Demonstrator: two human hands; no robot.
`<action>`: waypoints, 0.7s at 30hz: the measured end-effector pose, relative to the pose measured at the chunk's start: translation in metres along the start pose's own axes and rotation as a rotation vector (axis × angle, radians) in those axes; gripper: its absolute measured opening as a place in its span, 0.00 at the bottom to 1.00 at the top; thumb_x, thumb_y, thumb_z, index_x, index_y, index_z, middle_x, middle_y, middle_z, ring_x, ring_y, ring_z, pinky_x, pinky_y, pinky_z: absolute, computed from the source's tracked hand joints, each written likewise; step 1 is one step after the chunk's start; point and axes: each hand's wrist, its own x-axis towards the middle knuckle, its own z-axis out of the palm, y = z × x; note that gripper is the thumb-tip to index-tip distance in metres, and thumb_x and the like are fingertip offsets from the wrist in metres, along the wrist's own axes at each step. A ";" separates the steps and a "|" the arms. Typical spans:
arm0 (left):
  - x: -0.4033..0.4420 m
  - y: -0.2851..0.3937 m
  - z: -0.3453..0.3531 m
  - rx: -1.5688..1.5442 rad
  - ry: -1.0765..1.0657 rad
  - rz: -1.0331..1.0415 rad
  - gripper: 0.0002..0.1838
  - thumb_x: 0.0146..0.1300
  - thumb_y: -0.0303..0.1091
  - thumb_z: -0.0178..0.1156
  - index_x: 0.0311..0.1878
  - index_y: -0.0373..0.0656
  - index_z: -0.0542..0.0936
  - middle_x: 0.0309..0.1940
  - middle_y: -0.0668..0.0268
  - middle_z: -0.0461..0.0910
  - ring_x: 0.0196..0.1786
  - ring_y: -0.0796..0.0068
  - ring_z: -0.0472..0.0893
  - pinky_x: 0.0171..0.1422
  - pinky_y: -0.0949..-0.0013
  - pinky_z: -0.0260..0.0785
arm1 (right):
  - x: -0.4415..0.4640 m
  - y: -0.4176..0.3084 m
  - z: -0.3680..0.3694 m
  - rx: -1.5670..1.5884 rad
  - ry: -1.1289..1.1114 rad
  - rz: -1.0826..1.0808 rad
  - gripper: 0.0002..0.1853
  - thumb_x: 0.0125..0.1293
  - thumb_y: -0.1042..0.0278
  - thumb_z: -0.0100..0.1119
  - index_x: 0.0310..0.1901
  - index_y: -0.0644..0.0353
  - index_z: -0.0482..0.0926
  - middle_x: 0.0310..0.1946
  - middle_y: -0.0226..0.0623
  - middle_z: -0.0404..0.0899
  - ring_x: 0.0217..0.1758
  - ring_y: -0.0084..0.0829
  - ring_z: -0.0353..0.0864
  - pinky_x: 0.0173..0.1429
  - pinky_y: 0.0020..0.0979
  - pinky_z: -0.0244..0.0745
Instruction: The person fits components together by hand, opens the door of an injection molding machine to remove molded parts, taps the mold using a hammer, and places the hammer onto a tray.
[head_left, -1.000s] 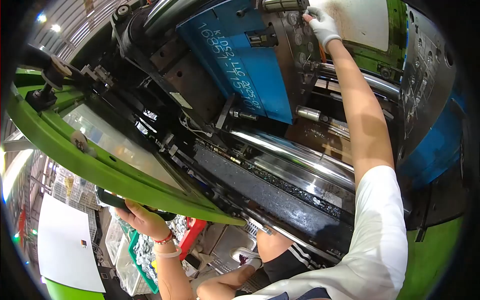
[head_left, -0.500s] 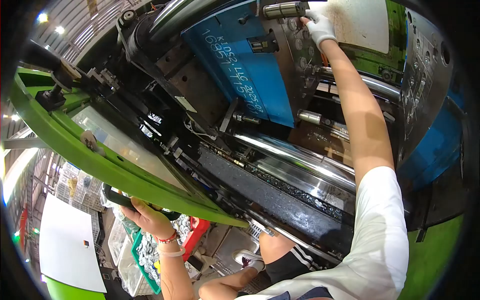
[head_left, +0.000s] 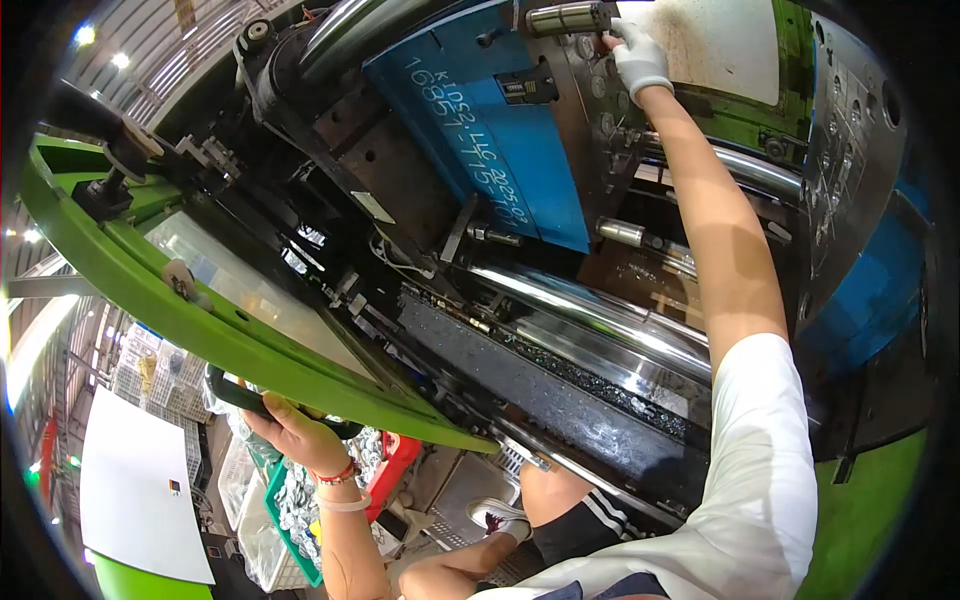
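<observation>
My right hand, in a white glove with a fingertip bare, reaches to the face of the blue mold, close beside a metal guide pin. Its fingers are bent together at the mold's round cavities; whatever they hold is too small to make out. Bare, with a red bracelet at the wrist, my left hand is wrapped round the black handle of the green machine door. The other mold half stands at the right.
Shiny tie bars cross below the mold, above a dark tray with scattered bits. Under the door are a green basket of clear parts and a red bin. A white panel stands at lower left.
The camera view has shifted slightly since the first frame. My right hand has moved a little down along the mold face. My left hand stays on the handle.
</observation>
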 end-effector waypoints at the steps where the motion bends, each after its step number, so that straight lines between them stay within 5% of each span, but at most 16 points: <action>1: 0.000 0.001 0.000 0.001 -0.011 -0.003 0.22 0.73 0.40 0.42 0.66 0.41 0.58 0.23 0.76 0.65 0.20 0.90 0.59 0.21 0.82 0.49 | -0.001 -0.006 -0.004 0.002 0.002 -0.002 0.18 0.58 0.57 0.59 0.51 0.48 0.77 0.44 0.44 0.79 0.48 0.44 0.78 0.53 0.38 0.71; 7: 0.001 0.005 0.002 0.016 -0.015 0.037 0.23 0.73 0.39 0.42 0.66 0.41 0.57 0.23 0.76 0.64 0.19 0.90 0.58 0.21 0.82 0.49 | 0.000 -0.018 -0.016 -0.052 -0.115 -0.050 0.17 0.58 0.59 0.60 0.50 0.49 0.78 0.43 0.41 0.81 0.48 0.42 0.79 0.53 0.36 0.71; 14: 0.002 0.005 0.006 -0.008 -0.016 0.055 0.23 0.73 0.39 0.42 0.67 0.41 0.56 0.22 0.76 0.63 0.19 0.90 0.58 0.20 0.81 0.50 | -0.029 -0.029 0.015 0.035 0.182 0.096 0.14 0.60 0.63 0.55 0.47 0.55 0.80 0.47 0.39 0.79 0.53 0.37 0.77 0.59 0.32 0.69; 16: 0.001 0.005 0.006 -0.004 0.016 0.034 0.22 0.73 0.38 0.42 0.66 0.41 0.57 0.22 0.76 0.63 0.19 0.89 0.58 0.20 0.81 0.50 | -0.037 -0.026 0.017 -0.078 0.188 0.022 0.18 0.60 0.64 0.49 0.52 0.45 0.77 0.57 0.33 0.73 0.58 0.39 0.72 0.62 0.36 0.66; 20: 0.001 -0.005 -0.004 -0.110 0.006 -0.062 0.20 0.71 0.33 0.44 0.63 0.39 0.59 0.27 0.74 0.66 0.25 0.86 0.64 0.24 0.81 0.55 | -0.018 -0.008 0.006 -0.118 -0.095 0.031 0.23 0.58 0.65 0.46 0.57 0.44 0.74 0.61 0.26 0.69 0.64 0.37 0.66 0.68 0.37 0.60; 21: 0.002 -0.029 -0.012 -0.018 0.022 0.010 0.20 0.70 0.32 0.44 0.63 0.37 0.61 0.32 0.70 0.69 0.29 0.81 0.67 0.30 0.77 0.61 | -0.011 -0.012 -0.007 -0.146 -0.262 0.017 0.29 0.55 0.72 0.45 0.62 0.51 0.68 0.63 0.41 0.66 0.69 0.34 0.61 0.71 0.31 0.54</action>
